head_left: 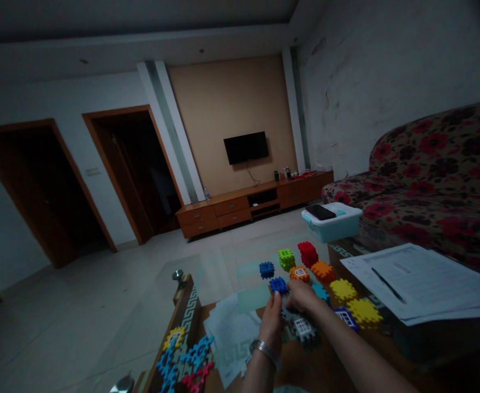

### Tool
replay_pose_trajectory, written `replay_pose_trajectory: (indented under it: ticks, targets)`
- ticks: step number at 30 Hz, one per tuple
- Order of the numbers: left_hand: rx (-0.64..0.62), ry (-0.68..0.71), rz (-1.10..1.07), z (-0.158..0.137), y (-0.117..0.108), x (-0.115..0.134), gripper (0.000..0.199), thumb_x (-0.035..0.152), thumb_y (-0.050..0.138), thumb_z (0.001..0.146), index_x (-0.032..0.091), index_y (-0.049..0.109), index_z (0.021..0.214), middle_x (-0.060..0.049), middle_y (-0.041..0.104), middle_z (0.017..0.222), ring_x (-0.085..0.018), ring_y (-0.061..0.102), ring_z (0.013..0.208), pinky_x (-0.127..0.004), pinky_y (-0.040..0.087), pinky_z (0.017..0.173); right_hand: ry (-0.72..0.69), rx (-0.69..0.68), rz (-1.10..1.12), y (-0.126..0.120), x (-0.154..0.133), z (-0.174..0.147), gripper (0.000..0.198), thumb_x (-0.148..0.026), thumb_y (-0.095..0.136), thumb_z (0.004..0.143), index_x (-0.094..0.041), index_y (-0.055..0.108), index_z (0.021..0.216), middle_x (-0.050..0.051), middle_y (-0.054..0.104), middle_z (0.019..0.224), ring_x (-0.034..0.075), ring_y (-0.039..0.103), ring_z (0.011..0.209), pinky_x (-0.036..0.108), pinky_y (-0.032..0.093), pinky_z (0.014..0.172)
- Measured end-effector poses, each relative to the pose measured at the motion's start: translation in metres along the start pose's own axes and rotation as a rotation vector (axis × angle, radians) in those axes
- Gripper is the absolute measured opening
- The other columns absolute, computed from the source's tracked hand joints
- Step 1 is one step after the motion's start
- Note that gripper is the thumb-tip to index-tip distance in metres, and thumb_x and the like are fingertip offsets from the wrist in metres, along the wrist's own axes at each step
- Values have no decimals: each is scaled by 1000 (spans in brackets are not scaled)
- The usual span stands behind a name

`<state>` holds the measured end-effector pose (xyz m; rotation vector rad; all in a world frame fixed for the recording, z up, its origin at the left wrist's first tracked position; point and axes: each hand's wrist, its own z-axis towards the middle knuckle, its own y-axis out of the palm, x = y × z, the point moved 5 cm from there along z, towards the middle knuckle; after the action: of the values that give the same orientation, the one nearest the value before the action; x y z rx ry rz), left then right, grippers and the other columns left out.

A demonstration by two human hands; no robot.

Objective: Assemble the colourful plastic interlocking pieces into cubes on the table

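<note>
I see my left hand (271,319), a metal bangle (264,349) on its wrist, meeting my right hand (303,299) low in the frame; both sets of fingers close together on a grey-and-white interlocking block piece (303,327) held just above the bench (330,365). A blue block cube (278,285) touches my left fingertips at 12 o'clock. Beyond it, at 12 to 1 o'clock, stand a second blue cube (266,269), a green cube (286,258), a red cube (307,253) and an orange cube (323,271); two yellow cubes (356,303) lie at 3 o'clock. Loose flat pieces (184,357) lie at 8 o'clock. Papers with a pen (424,284) rest far at 3 o'clock, and a pale blue lidded box (332,221) sits at 1 o'clock.
</note>
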<state>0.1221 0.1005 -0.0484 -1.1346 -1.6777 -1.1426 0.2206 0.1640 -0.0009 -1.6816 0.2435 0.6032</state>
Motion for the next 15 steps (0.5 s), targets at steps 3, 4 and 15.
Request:
replay_pose_trajectory:
  ticks: [3,4,15]
  targets:
    - [24,-14,17,-2,0,2,77,77,63,69,21,60,122,-11,67,120,-28,60,113,-34,47,89,11,-29,-33,1,0,-1,31,-12,74,63,-17,76,93,12,76,104,28,69,103,29,52,81]
    - [25,-19,31,-3,1,3,77,77,62,70,21,59,122,-11,67,120,-28,60,113,-35,46,89,6,-38,-37,1,-1,-1,29,-12,73,65,-17,76,94,12,76,105,27,69,104,28,51,82]
    - [-34,21,84,-19,5,14,72,74,55,78,22,57,128,-10,64,128,-29,56,118,-33,44,84,39,-81,-78,3,-7,7,20,-23,70,78,-17,78,95,15,77,104,28,70,104,30,52,83]
